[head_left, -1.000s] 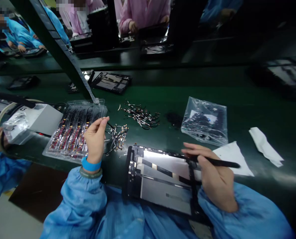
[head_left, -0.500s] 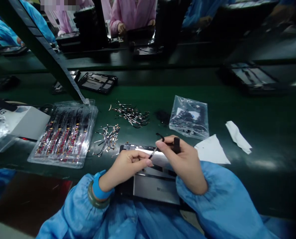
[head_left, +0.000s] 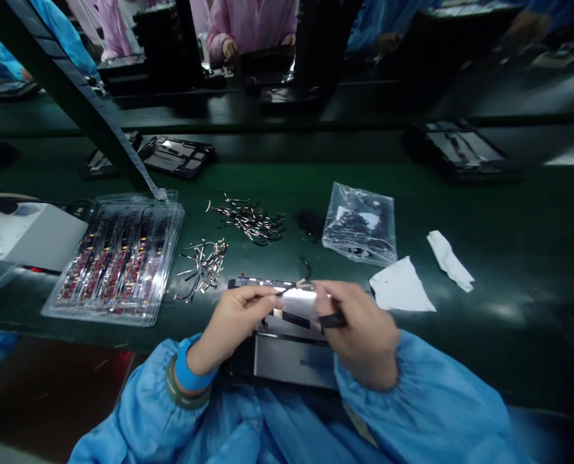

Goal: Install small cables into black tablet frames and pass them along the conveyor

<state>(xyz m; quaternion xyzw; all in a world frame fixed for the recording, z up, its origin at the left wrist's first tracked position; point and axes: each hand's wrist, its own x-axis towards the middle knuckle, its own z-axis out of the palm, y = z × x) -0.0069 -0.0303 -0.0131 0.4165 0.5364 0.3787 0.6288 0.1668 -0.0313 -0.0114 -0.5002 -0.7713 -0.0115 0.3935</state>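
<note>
My left hand [head_left: 243, 316] pinches a thin dark flex cable [head_left: 291, 288] between thumb and forefinger. The cable's curved black end points up and away. My right hand [head_left: 364, 328], blurred by motion, is closed around a small black object [head_left: 332, 320] whose kind I cannot make out. Its fingertips are close to the cable's right side; whether they touch it I cannot tell. Beneath both hands lies an opened tablet-like device [head_left: 291, 361] with silvery panels and a black frame, partly covered by the hands.
Loose flex cables lie in two piles, one far [head_left: 250, 219] and one near [head_left: 203, 267]. Left of them is a clear tray [head_left: 161, 283] of red-and-black parts. A plastic bag [head_left: 359, 225], white paper [head_left: 402, 287] and a crumpled tissue [head_left: 449, 260] lie right. Co-workers sit opposite.
My right hand has drawn down and turned, its fingertips leaving the upper part of the cable. The left hand still holds the cable. The whole view has shifted slightly.
</note>
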